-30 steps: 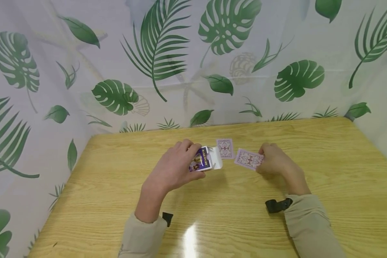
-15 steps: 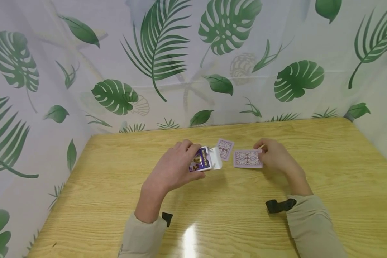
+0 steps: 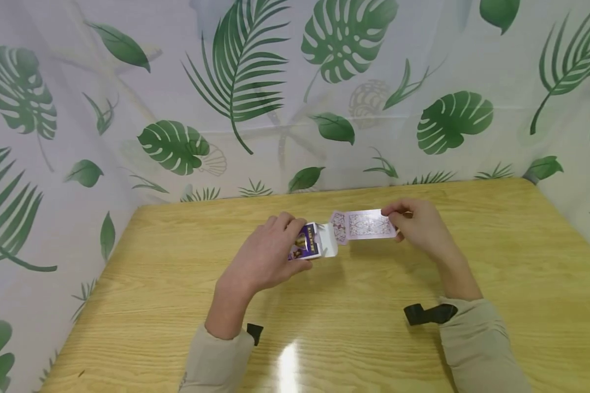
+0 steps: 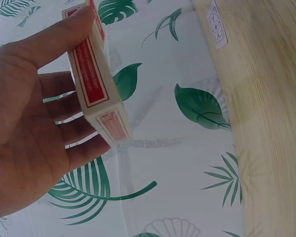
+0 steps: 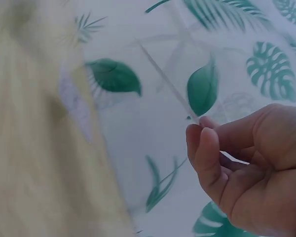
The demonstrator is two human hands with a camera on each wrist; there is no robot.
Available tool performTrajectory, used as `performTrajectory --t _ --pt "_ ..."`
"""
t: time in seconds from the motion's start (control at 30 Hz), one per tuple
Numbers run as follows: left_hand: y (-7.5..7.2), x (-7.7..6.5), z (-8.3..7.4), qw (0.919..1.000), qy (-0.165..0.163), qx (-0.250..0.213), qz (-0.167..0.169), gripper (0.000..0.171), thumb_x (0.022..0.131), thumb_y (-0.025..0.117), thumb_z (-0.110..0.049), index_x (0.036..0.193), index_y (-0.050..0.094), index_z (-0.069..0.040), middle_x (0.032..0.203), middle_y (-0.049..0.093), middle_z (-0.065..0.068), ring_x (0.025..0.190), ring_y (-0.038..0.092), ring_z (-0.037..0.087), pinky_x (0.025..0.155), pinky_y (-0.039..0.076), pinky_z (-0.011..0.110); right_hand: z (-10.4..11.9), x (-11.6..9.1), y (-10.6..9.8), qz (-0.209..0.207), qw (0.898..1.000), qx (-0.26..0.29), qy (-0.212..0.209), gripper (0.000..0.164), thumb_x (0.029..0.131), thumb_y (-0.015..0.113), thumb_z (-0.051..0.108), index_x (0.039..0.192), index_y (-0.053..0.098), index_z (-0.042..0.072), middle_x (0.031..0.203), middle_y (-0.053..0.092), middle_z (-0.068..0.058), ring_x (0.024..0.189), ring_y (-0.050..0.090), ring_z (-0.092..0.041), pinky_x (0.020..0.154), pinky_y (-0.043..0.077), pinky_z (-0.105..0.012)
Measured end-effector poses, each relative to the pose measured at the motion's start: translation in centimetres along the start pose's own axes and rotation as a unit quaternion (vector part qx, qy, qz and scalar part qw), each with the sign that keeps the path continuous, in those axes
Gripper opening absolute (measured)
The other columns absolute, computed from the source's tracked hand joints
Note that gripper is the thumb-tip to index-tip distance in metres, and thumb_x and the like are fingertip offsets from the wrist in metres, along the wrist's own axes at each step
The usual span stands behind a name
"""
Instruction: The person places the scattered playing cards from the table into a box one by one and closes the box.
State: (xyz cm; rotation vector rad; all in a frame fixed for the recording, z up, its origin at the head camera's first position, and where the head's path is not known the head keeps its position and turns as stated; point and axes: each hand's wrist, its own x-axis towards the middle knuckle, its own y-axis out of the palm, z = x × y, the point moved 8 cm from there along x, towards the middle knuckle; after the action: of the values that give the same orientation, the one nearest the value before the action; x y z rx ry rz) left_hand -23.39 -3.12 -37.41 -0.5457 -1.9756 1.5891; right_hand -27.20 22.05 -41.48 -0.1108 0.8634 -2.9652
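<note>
My left hand (image 3: 265, 254) holds a playing-card box (image 3: 305, 243) by its sides, its white flap (image 3: 328, 240) standing open to the right. In the left wrist view, the thumb and fingers of the left hand (image 4: 34, 118) grip the box (image 4: 96, 74), whose printed panels look red there. Between right thumb and fingers, my right hand (image 3: 423, 229) pinches a playing card (image 3: 371, 225), patterned back up. Seen edge-on in the right wrist view, that card (image 5: 167, 81) looks thin above the right hand (image 5: 256, 168). Another playing card (image 3: 338, 226) lies between the box and the held card, partly covered.
A wood-grain table (image 3: 354, 316) extends under both hands. Behind it and to the sides hangs a white leaf-print cloth (image 3: 275, 109). Black wrist straps show at the left cuff (image 3: 254, 333) and right cuff (image 3: 430, 315).
My right hand has raised its card off the table and shifted it slightly left, over part of the lying card. The lying card turned a little earlier. My left hand and the box stay put.
</note>
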Motion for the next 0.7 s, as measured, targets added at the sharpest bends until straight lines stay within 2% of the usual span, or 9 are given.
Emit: performTrajectory --t 0.17,0.37,0.7 --pt "0.0 0.1 -0.2 0.9999 0.012 -0.001 0.003 0.068 0.083 0.081 -0.041 0.134 0.053 -0.007 0.121 0.056 0.007 0.098 0.053 0.018 0.082 0.050 0.034 3.2 -1.3 -0.4 -0.006 0.999 0.034 -0.005 0.023 0.102 0.049 0.009 0.115 0.064 -0.003 0.118 0.061 -0.019 0.076 0.057 -0.017 0.060 0.053 -0.025" --pt "-0.1 0.1 -0.3 0.9998 0.019 0.000 0.004 0.068 0.081 0.082 -0.040 0.133 0.053 -0.007 0.118 0.057 0.006 0.099 0.053 0.019 0.082 0.050 0.034 6.2 -2.2 0.5 0.018 0.997 0.056 -0.048 0.019 0.099 0.053 0.002 0.110 0.067 -0.005 0.115 0.063 -0.021 0.069 0.057 -0.017 0.056 0.053 -0.028" --pt "-0.2 -0.1 -0.4 0.9997 0.020 -0.004 0.009 0.064 0.079 0.083 -0.042 0.126 0.055 -0.010 0.107 0.054 0.001 0.091 0.050 0.015 0.076 0.047 0.029 6.0 -2.2 2.0 0.061 0.996 0.066 -0.031 0.018 0.097 0.055 0.002 0.106 0.067 -0.007 0.117 0.063 -0.023 0.067 0.061 -0.015 0.054 0.055 -0.032"
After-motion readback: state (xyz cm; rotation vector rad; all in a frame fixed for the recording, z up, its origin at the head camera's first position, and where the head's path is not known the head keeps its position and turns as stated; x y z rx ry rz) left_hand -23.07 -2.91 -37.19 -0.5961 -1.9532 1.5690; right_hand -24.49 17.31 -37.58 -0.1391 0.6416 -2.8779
